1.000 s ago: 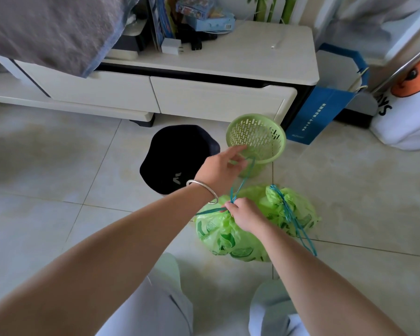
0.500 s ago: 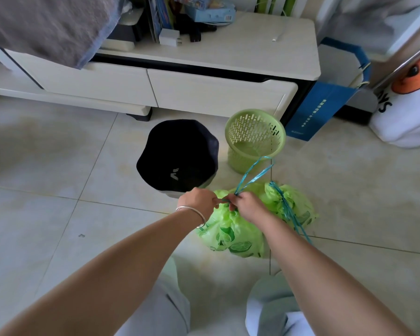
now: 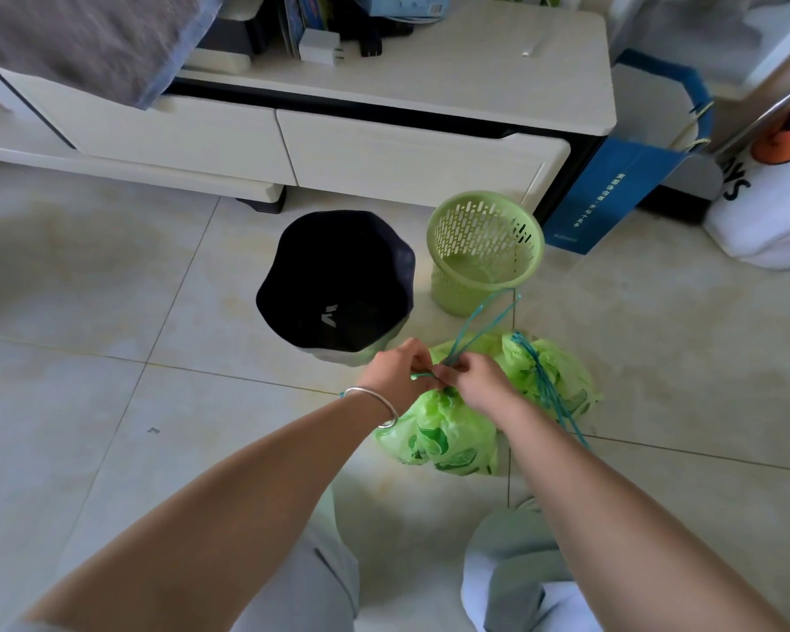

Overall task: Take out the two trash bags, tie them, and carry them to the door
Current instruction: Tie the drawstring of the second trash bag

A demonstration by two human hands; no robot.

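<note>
Two green leaf-print trash bags (image 3: 448,442) (image 3: 562,376) side by side on floor.

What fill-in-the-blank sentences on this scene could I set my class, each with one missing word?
1. Both hands, left hand and right hand, pinch the blue ____ of the nearer green trash bag.
2. The slotted green wastebasket stands to the ____ of the dark bin.
3. A silver bangle circles the ____ wrist.
4. Both trash bags lie on the tiled ____.

Missing words: drawstring; right; left; floor
</note>
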